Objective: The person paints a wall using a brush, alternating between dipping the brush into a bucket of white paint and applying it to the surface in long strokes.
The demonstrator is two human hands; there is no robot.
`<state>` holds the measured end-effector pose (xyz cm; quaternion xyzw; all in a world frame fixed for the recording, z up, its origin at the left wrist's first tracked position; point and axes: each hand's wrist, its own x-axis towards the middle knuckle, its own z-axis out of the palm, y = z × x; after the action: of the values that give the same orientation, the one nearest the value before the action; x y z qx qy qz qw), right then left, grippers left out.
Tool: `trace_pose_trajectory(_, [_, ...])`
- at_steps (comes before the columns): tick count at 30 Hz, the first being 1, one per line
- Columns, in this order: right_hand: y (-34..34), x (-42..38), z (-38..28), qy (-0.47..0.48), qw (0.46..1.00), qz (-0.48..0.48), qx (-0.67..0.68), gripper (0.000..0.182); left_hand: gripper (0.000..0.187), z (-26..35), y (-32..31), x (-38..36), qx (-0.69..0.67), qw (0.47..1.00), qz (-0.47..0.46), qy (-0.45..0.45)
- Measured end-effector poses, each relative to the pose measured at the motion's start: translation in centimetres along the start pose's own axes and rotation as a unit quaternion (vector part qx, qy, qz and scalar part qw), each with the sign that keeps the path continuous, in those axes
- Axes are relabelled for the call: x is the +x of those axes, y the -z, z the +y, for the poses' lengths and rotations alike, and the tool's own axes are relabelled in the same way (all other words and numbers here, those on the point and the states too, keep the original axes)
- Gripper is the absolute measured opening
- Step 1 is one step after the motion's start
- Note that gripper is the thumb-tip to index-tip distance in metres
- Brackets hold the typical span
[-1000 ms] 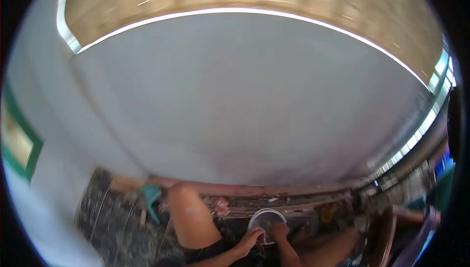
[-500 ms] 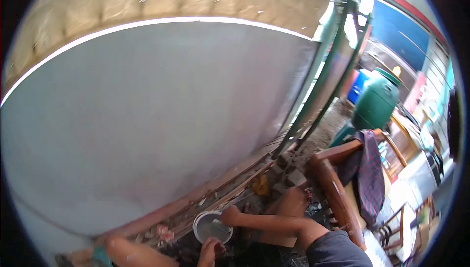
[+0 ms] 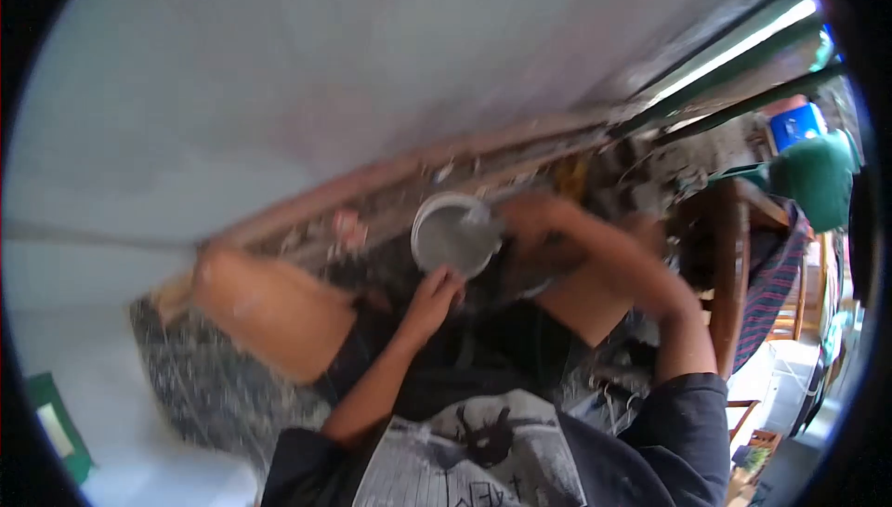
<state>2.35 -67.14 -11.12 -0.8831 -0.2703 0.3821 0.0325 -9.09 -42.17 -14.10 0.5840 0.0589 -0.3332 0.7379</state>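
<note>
Between my knees is a round white bucket (image 3: 455,239) with grey contents, seen from above. My left hand (image 3: 437,299) has its fingers closed at the bucket's near rim. To the right of the bucket, my right hand (image 3: 531,219) is smeared by motion. Something pale shows inside the bucket by its right rim, too blurred to name. Whether my right hand holds it cannot be made out.
A grey wall (image 3: 279,89) rises in front, with a ledge of debris along its foot. A wooden chair (image 3: 732,275) with a striped cloth (image 3: 776,293) stands at right, near a green barrel (image 3: 814,182). A pinkish scrap (image 3: 349,228) lies left of the bucket.
The view has tilted down, so the bucket, both arms and my shirt now show higher and more fully. My left hand now meets the bucket's near rim; my right hand stays beside it.
</note>
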Motion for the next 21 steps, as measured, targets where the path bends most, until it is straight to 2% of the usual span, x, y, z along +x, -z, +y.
trace_pose_trajectory(1, [0.5, -0.6, -0.5, -0.004, 1.000, 0.005, 0.012, 0.030, 0.014, -0.2, -0.1, -0.3, -0.007, 1.000, -0.003, 0.010])
trace_pose_trajectory(2, [0.7, -0.8, -0.7, -0.050, 0.998, 0.012, -0.027, 0.031, 0.013, -0.3, 0.1, 0.2, -0.010, 1.000, -0.011, 0.004])
trace_pose_trajectory(5, [-0.4, -1.1, -0.9, -0.068, 0.995, 0.072, -0.015, 0.031, 0.012, -1.2, 0.5, 0.3, -0.017, 1.000, -0.010, 0.021])
trace_pose_trajectory(11, [-1.7, -1.4, -1.4, -0.068, 0.989, 0.128, 0.004, 0.031, 0.014, -2.0, 0.8, 0.4, -0.024, 0.999, -0.016, 0.028])
trace_pose_trajectory(14, [-2.3, -0.9, -1.4, -0.064, 0.987, 0.142, -0.028, 0.025, 0.015, -2.8, 1.2, 1.0, 0.033, 0.998, -0.027, 0.051])
trace_pose_trajectory(16, [-2.0, -0.4, -1.4, -0.083, 0.986, 0.136, -0.045, 0.026, 0.015, -3.2, 1.2, 1.3, 0.049, 0.998, -0.024, 0.044])
trace_pose_trajectory(18, [-1.8, -0.8, -1.1, -0.067, 0.983, 0.169, -0.031, 0.031, 0.016, -3.9, 1.4, 1.7, 0.023, 0.997, -0.032, 0.065])
trace_pose_trajectory(21, [-2.2, 0.1, 0.1, -0.107, 0.984, 0.142, -0.028, 0.036, 0.019, -1.8, 1.0, 1.4, 0.031, 0.994, -0.019, 0.101])
